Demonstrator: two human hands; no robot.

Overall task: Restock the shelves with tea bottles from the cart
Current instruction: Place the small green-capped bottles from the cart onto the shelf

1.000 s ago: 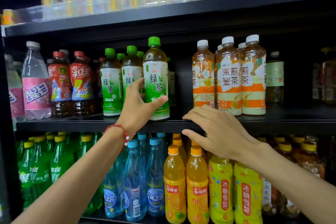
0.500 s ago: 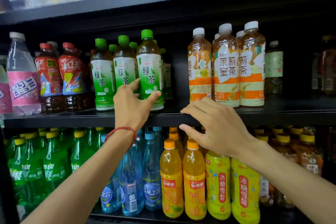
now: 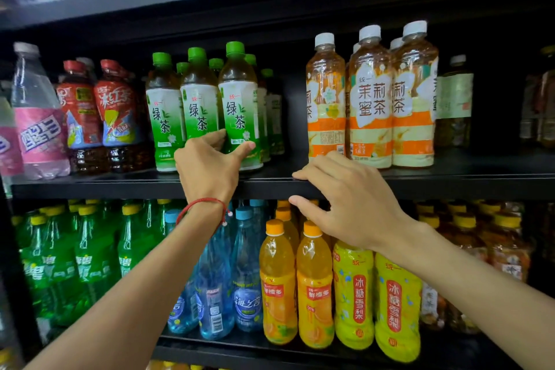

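left hand: I grip the green-capped, green-labelled plastic tea bottle low down, at the front of the black metal shelf.
right hand: relaxed fingers rest on the shelf edge.
risk: my low grip could tip it into the neighbouring green tea bottles.

Shop: black shelves packed with bottled drinks
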